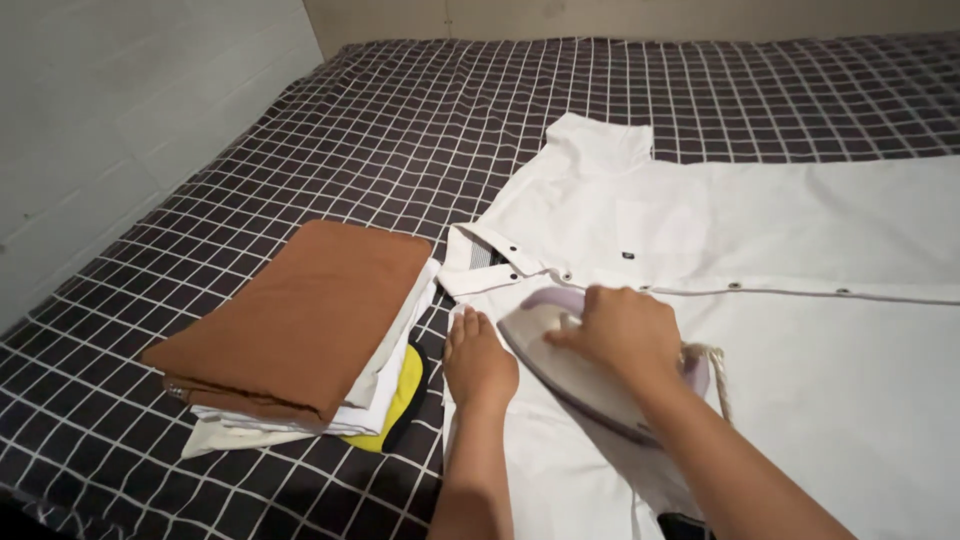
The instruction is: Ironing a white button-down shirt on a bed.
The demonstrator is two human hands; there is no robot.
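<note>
A white button-up shirt (760,260) lies spread flat on a dark checked bedsheet (400,130), collar toward the left. My right hand (622,335) grips the handle of a pale lilac and white iron (560,365) that rests on the shirt's shoulder area below the collar. My left hand (478,362) lies flat on the shirt's edge just left of the iron, fingers together, pressing the fabric down. The iron's braided cord (716,370) trails off behind my right wrist.
A stack of folded clothes (300,320) sits to the left of the shirt, a brown garment on top, white ones and a yellow one beneath. A pale wall (120,110) borders the bed on the left. A small dark object (682,526) shows at the bottom edge.
</note>
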